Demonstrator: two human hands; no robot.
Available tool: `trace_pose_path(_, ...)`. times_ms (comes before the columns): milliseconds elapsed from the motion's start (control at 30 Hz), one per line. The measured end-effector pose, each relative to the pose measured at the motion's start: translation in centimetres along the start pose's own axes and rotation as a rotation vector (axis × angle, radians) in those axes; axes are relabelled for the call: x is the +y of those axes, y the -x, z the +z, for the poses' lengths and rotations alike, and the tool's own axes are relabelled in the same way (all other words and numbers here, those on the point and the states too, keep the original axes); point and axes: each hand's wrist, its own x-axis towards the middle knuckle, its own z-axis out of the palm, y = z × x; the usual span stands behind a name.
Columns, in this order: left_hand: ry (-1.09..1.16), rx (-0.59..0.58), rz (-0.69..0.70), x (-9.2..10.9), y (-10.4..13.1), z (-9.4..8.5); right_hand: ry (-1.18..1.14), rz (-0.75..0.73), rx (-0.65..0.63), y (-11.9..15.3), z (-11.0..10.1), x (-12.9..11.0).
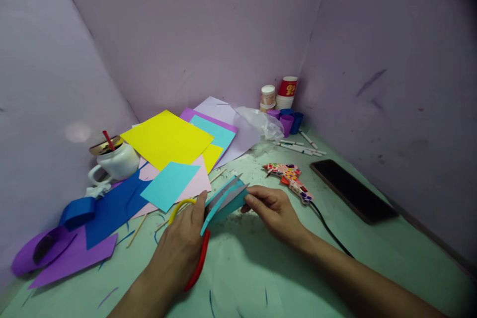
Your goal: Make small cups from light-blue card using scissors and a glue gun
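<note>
Hands [278,211] bare, forearms [335,261] bare; fingers [257,203] seemingly slender.

Dk phone [354,191] lies on desk [391,258]. Floral glue gun [293,173] w/ blk cord [330,228] sits just L of phone. Behind phone, to its L: white markers [296,148], purple & blue cylinders [286,125], plastic bag [265,124], stacked paper cups [288,88]. Far L of phone: white mug [119,161] w/ red straw [108,140].
</note>
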Motion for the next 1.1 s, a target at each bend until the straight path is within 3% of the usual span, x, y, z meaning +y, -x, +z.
trace_pose_path(433, 0.046, -0.202, -0.065, 0.6, -0.6, -1.8, 0.014, 0.038, -0.017, -0.2, 0.0, -0.1)
trace_pose_path(1100, 0.119, -0.151, -0.056, 0.0, -0.5, -1.4, 0.019, 0.096, -0.022, -0.4, -0.1, -0.1)
